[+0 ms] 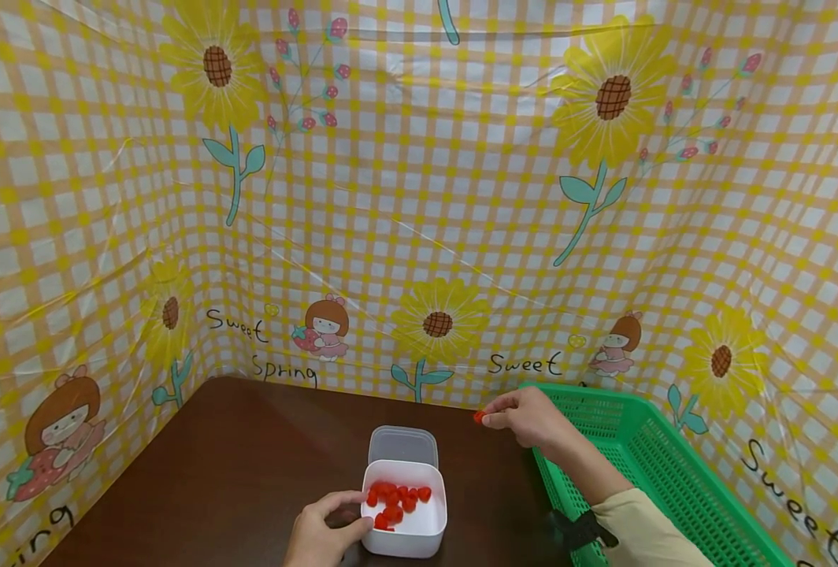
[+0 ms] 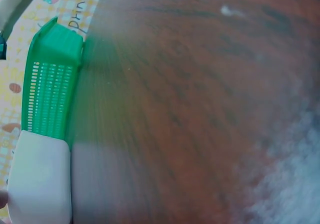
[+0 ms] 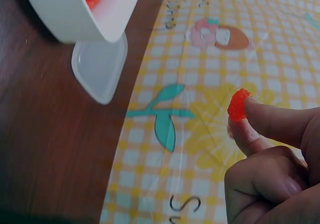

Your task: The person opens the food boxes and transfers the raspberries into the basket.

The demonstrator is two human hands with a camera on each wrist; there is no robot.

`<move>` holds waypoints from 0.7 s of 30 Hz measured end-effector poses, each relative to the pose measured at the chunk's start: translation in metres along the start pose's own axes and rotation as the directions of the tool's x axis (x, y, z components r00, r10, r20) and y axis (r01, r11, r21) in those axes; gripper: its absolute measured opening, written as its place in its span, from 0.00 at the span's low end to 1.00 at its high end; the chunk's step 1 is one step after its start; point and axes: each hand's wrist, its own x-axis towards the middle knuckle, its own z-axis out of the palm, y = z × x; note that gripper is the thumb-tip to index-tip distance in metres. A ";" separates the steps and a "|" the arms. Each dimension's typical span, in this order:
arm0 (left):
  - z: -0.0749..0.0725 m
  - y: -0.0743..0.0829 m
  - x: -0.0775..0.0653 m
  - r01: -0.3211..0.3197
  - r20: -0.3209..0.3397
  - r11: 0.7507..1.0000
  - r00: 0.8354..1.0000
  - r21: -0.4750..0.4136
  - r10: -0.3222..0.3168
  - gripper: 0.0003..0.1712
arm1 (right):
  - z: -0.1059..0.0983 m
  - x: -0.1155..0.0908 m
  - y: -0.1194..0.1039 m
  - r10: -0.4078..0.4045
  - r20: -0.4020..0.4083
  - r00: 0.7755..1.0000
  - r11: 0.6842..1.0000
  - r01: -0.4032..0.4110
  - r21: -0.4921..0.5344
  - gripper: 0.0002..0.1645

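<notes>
A white plastic box [image 1: 429, 542] stands on the dark table with several red raspberries [image 1: 393, 514] inside. My left hand [image 1: 322, 526] holds the box at its left side, thumb and fingers spread along the wall and rim. Up and to the right, my right hand [image 1: 525, 417] pinches one raspberry [image 3: 239, 105] between thumb and forefinger. That hand is raised near the far end of the green basket, apart from the box. The left wrist view shows the box's outer wall [image 2: 40, 179] with only a bit of the left hand at the edge.
Behind the box lies a translucent lid [image 1: 403, 446]. A green perforated basket [image 1: 624, 402] occupies the right side of the brown tabletop [image 1: 249, 465]. Checked cloth [image 1: 405, 197] with sunflowers hangs behind and on both sides. A dark strap [image 1: 580, 529] circles the right wrist.
</notes>
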 end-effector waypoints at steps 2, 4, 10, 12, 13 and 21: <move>0.000 0.000 0.000 -0.003 -0.003 1.000 1.000 -0.001 0.003 0.22 | -0.009 0.001 0.003 0.001 0.011 1.000 1.000 -0.001 -0.002 0.12; 0.000 0.000 -0.001 -0.009 -0.008 1.000 1.000 0.001 0.009 0.22 | -0.017 0.001 0.006 -0.008 0.021 1.000 1.000 0.008 -0.010 0.14; 0.000 0.001 -0.002 -0.018 -0.015 1.000 1.000 0.020 0.018 0.22 | -0.038 0.005 0.016 -0.020 0.039 0.999 0.999 0.022 -0.038 0.18; -0.001 0.001 -0.002 -0.012 -0.013 1.000 1.000 0.022 0.012 0.22 | -0.044 0.007 0.021 -0.013 0.042 0.999 0.998 0.015 -0.056 0.18; -0.001 0.001 -0.002 -0.011 -0.013 1.000 1.000 0.024 0.011 0.22 | -0.047 0.009 0.023 -0.008 0.043 0.999 0.998 0.011 -0.063 0.18; -0.001 0.002 -0.001 -0.027 -0.008 1.000 1.000 0.013 0.027 0.21 | -0.076 0.019 0.048 0.015 0.018 1.000 0.997 -0.014 -0.082 0.21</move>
